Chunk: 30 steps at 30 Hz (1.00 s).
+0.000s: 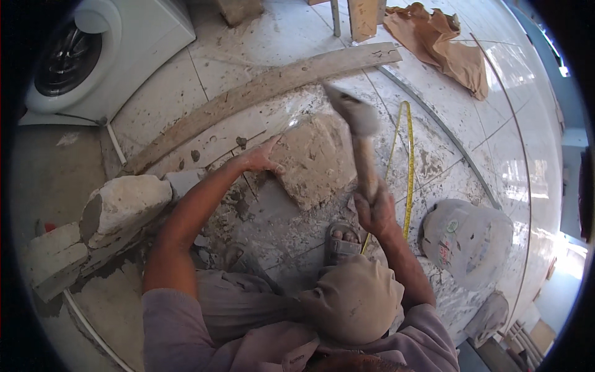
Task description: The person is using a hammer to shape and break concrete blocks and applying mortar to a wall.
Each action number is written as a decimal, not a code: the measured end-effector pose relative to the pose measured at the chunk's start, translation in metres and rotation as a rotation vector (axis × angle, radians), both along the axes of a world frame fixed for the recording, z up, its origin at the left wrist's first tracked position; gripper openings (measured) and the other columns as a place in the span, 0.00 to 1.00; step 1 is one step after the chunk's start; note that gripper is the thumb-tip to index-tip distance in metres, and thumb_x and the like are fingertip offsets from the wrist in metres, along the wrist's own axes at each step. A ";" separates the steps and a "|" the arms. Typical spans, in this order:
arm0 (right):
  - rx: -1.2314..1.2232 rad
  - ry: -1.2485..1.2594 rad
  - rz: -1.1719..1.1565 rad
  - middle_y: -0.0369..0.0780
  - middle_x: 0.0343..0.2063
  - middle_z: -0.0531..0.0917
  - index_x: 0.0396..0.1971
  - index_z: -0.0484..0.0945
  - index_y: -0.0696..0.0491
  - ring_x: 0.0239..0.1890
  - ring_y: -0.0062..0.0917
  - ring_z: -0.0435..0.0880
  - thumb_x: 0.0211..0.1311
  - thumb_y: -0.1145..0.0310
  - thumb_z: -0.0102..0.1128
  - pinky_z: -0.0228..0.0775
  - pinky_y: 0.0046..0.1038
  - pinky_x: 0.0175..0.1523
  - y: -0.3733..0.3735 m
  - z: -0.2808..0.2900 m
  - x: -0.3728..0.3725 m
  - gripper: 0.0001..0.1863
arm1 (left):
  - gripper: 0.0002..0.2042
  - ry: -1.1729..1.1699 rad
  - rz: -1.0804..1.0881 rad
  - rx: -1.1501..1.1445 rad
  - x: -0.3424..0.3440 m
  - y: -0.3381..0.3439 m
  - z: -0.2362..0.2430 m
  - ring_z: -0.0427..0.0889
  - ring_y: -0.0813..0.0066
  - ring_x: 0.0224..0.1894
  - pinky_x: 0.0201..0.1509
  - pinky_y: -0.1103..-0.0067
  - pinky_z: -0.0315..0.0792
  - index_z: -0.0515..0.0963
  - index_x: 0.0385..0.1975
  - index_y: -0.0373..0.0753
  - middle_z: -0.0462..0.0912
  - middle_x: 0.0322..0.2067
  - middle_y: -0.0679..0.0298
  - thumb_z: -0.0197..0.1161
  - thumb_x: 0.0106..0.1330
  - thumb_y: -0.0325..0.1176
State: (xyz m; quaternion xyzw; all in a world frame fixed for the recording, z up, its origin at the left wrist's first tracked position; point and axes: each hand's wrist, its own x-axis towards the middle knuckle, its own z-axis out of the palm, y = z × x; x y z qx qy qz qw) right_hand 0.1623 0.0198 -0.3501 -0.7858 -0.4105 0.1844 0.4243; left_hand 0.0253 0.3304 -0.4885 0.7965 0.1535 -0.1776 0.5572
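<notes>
My left hand (265, 158) grips the left edge of a rough, dusty stone block (316, 161) lying on the tiled floor. My right hand (375, 208) is wrapped round the wooden handle of a hammer (350, 108), its metal head slightly blurred and raised above the block's upper right corner. A yellow tape measure (409, 186) lies looped on the floor to the right of the block.
Stone blocks (127, 208) line the left side, below a white washing machine (142, 37). A board (223, 105) and metal strip (434, 115) lie beyond my hands. A brown paper sheet (452, 56) is upper right, a plastic bucket (471, 242) at right. My sandalled foot (341, 245) is below the block.
</notes>
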 end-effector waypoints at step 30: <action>0.125 -0.226 0.021 0.57 0.32 0.77 0.52 0.61 0.61 0.36 0.51 0.77 0.56 0.69 0.54 0.70 0.42 0.39 0.003 0.001 0.005 0.25 | 0.58 0.072 -0.083 0.066 0.006 -0.004 0.014 0.49 0.59 0.66 0.67 0.72 0.47 0.34 0.64 0.32 0.45 0.64 0.46 0.71 0.43 0.51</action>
